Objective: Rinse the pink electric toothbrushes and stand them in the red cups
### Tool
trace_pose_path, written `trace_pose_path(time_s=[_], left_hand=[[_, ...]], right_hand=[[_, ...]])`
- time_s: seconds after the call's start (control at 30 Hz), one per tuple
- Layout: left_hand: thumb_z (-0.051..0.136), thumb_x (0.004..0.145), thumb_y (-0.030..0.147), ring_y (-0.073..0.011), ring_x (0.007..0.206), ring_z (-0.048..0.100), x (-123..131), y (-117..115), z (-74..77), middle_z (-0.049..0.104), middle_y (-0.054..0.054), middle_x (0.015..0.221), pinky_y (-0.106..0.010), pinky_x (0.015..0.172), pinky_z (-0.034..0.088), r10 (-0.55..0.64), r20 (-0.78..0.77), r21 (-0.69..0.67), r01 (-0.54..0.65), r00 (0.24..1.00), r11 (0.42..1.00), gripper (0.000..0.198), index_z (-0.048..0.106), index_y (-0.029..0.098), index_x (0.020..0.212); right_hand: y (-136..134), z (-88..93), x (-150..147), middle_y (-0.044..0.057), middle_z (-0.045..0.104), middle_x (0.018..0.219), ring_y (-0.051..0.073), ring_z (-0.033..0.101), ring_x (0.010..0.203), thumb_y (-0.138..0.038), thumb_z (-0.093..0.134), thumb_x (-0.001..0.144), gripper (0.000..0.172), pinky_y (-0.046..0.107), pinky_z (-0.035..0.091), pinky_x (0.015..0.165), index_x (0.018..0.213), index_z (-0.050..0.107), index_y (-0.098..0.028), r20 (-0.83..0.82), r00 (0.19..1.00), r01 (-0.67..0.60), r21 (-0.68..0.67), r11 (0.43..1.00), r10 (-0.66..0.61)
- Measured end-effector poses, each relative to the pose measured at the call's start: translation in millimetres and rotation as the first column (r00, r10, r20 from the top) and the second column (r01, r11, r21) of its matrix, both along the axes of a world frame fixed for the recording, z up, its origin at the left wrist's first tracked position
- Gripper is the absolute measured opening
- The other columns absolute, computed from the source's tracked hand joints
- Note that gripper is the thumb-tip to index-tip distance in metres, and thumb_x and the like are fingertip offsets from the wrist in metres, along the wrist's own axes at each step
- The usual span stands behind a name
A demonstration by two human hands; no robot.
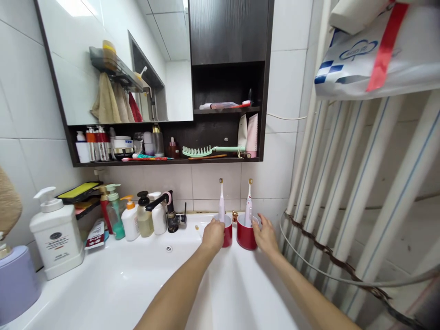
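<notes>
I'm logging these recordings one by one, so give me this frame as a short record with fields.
Place: sink
Left hand: curled around the left red cup
Right hand: against the right red cup, grip unclear
In cups: left toothbrush, right toothbrush, upright
Left of cups: black faucet, bottles
Above: mirror, green hairbrush

Smooth, shiny surfaces around your red cups (246, 239)

You see a glossy, plastic-looking finish on the red cups and smooth plastic on the electric toothbrushes (248, 211); your washbasin (103, 284) is glossy ceramic by its look, and your black faucet (171, 215) is smooth with a metallic sheen. Your cabinet door (227, 32) shows dark wood grain with a low shine, your mirror (168, 32) smooth reflective glass, your wall tiles (286, 91) a glazed face, your bag (347, 68) crinkled shiny plastic, your towel (8, 201) rough, matt cloth.
</notes>
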State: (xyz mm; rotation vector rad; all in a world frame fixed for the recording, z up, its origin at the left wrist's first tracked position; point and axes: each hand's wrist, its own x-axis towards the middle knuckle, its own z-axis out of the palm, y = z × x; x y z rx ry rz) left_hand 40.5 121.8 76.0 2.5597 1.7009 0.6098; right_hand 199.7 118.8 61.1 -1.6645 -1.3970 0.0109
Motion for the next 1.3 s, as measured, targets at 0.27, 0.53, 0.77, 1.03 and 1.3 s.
trace_pose_path(time_s=[0.27,0.53,0.77,1.03,1.3], left_hand=[[0.036,0.062,0.011,-0.0161,0.078,0.043,-54.0,-72.1,-28.1,0.052,-0.004,0.077,-0.025,0.063,0.032,0.029,0.018,-0.031,-0.029,0.999,0.999,0.019,0.052,0.015,0.071],[0.031,0.059,0.010,-0.0172,0.074,0.042,-78.6,-96.6,-54.1,0.052,-0.005,0.078,-0.026,0.062,0.030,0.132,0.110,-0.105,-0.121,0.985,0.987,0.023,0.052,0.015,0.069],[0.033,0.060,0.013,-0.0187,0.074,0.042,-75.1,-98.5,-70.0,0.052,-0.006,0.072,-0.028,0.063,0.028,0.153,0.284,-0.115,-0.124,0.947,0.986,0.020,0.052,0.016,0.064],[0.030,0.065,0.020,-0.0129,0.080,0.043,-79.7,-83.7,-59.2,0.049,-0.004,0.084,-0.023,0.072,0.030,0.255,0.629,-0.112,-0.239,0.735,0.965,0.021,0.042,0.017,0.082],[0.037,0.055,0.011,-0.0152,0.082,0.041,-87.5,-89.0,-76.0,0.048,-0.005,0.081,-0.025,0.074,0.028,0.199,0.764,-0.107,-0.184,0.613,0.977,0.019,0.045,0.016,0.071]], right_hand=[[-15.8,-7.7,-7.7,0.011,0.042,0.101,0.020,0.041,0.092,-0.023,0.039,0.062,0.023,0.029,0.032,0.074,0.078,0.053,-0.016,0.154,0.988,-0.015,-0.053,0.998,0.023],[1.6,4.4,-28.7,0.010,0.045,0.094,0.021,0.043,0.089,-0.022,0.041,0.060,0.015,0.029,0.033,0.068,0.066,0.055,-0.017,0.149,0.988,0.047,-0.084,0.995,-0.034],[1.2,5.8,-33.0,0.012,0.039,0.104,0.023,0.036,0.098,-0.025,0.042,0.061,0.024,0.031,0.031,0.074,0.079,0.053,-0.015,0.152,0.988,0.043,-0.056,0.997,-0.034],[-48.9,-20.9,-104.8,0.008,0.049,0.097,0.017,0.045,0.088,-0.033,0.039,0.063,0.032,0.028,0.033,0.075,0.088,0.049,-0.017,-0.121,0.870,-0.488,-0.091,0.868,0.477],[-27.0,-23.9,-166.6,0.004,0.058,0.064,0.017,0.051,0.062,-0.024,0.047,0.055,0.028,0.026,0.035,0.058,0.081,0.052,-0.015,-0.198,0.851,-0.514,-0.126,0.849,0.486]])
